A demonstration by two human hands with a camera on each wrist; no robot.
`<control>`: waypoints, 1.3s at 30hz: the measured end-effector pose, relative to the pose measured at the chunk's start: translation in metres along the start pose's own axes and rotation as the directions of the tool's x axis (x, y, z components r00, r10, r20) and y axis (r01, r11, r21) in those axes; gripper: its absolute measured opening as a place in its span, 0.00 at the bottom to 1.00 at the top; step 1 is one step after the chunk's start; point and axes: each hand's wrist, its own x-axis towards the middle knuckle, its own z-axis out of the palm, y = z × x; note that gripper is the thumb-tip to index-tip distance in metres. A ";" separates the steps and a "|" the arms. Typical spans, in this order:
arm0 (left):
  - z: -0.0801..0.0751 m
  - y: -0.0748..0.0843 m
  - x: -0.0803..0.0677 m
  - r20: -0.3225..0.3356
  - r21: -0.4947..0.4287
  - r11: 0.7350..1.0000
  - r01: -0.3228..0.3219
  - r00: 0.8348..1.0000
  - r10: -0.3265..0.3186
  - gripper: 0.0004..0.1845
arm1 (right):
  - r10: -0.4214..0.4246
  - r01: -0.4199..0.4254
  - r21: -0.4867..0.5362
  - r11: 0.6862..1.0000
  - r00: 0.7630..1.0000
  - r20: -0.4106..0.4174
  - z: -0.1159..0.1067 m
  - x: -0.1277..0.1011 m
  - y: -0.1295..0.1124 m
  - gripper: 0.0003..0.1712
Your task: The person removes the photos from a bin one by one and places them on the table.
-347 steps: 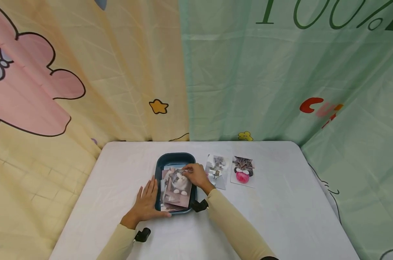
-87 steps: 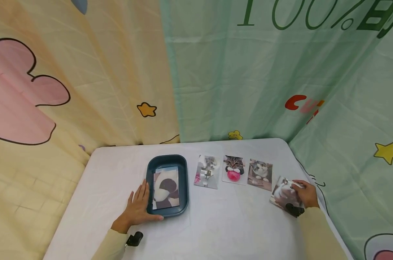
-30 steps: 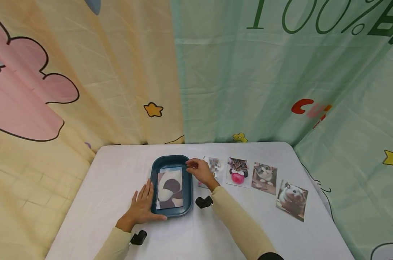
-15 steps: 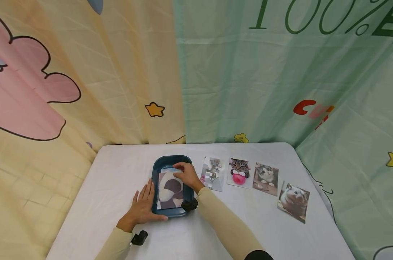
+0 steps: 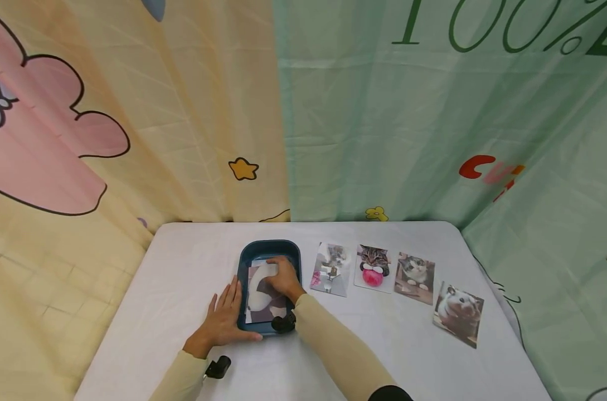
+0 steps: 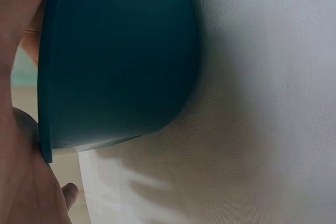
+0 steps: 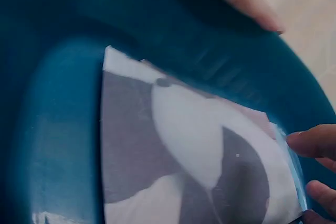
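Photos lie stacked in the blue tray, which sits on the white surface just ahead of the person. Nearest, the left hand lies flat against the tray's left wall, fingers straight, thumb along its near rim, holding nothing. The right hand reaches into the tray from the right, its fingers bent at the top photo's edge; whether they pinch it or merely touch it I cannot tell. To the right of the tray, four photos lie in a row: a grey one, a cat with a pink ball, another cat, and a hamster lying furthest right. Behind hang printed curtains.
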 end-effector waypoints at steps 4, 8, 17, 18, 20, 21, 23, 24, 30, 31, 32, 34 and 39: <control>0.000 0.001 0.000 0.004 -0.006 1.000 0.000 1.000 0.000 0.76 | 0.032 -0.033 -0.062 0.998 0.999 -0.004 0.004 -0.003 0.002 0.26; -0.002 0.002 -0.001 0.001 0.007 1.000 -0.005 1.000 0.005 0.75 | 0.035 -0.034 -0.086 0.996 0.999 0.010 0.006 -0.006 0.003 0.24; -0.002 0.002 0.000 0.021 0.010 1.000 0.006 1.000 -0.006 0.75 | -0.057 0.058 0.001 0.998 0.992 0.114 -0.002 -0.008 -0.002 0.08; -0.002 0.001 0.000 0.021 0.006 1.000 0.005 1.000 -0.006 0.76 | -0.068 0.069 -0.006 0.998 0.991 0.114 -0.004 -0.008 -0.003 0.06; -0.002 0.001 0.000 0.019 -0.002 1.000 0.007 1.000 -0.007 0.76 | -0.090 0.093 -0.017 0.995 0.988 0.126 -0.007 -0.008 -0.004 0.04; -0.002 0.002 0.000 0.020 -0.006 1.000 0.009 1.000 -0.009 0.76 | -0.105 0.109 -0.023 0.994 0.986 0.132 -0.008 -0.007 -0.005 0.04; -0.002 0.001 0.001 0.024 -0.008 1.000 0.014 1.000 -0.014 0.76 | -0.127 0.132 -0.022 0.991 0.980 0.151 -0.011 -0.007 -0.005 0.04; -0.002 0.002 0.001 0.023 -0.008 1.000 0.016 1.000 -0.016 0.76 | -0.140 0.145 -0.022 0.989 0.978 0.157 -0.012 -0.006 -0.005 0.04; -0.001 0.002 0.001 0.024 -0.005 1.000 0.021 1.000 -0.021 0.76 | -0.169 0.176 -0.032 0.984 0.973 0.160 -0.016 -0.008 -0.003 0.05; -0.001 0.002 0.002 0.023 -0.004 1.000 0.019 1.000 -0.019 0.76 | -0.169 0.177 -0.033 0.984 0.973 0.159 -0.018 -0.008 -0.003 0.05; -0.001 0.003 0.002 0.023 -0.005 1.000 0.018 1.000 -0.018 0.75 | -0.176 0.184 -0.037 0.982 0.972 0.157 -0.019 -0.008 -0.003 0.05; -0.002 0.003 0.001 0.024 -0.002 1.000 0.018 1.000 -0.018 0.75 | -0.194 0.203 -0.044 0.978 0.969 0.155 -0.022 -0.008 -0.004 0.05; -0.002 0.003 0.001 0.032 -0.003 1.000 0.026 0.999 -0.026 0.76 | -0.228 0.237 -0.050 0.970 0.964 0.136 -0.031 -0.009 0.000 0.07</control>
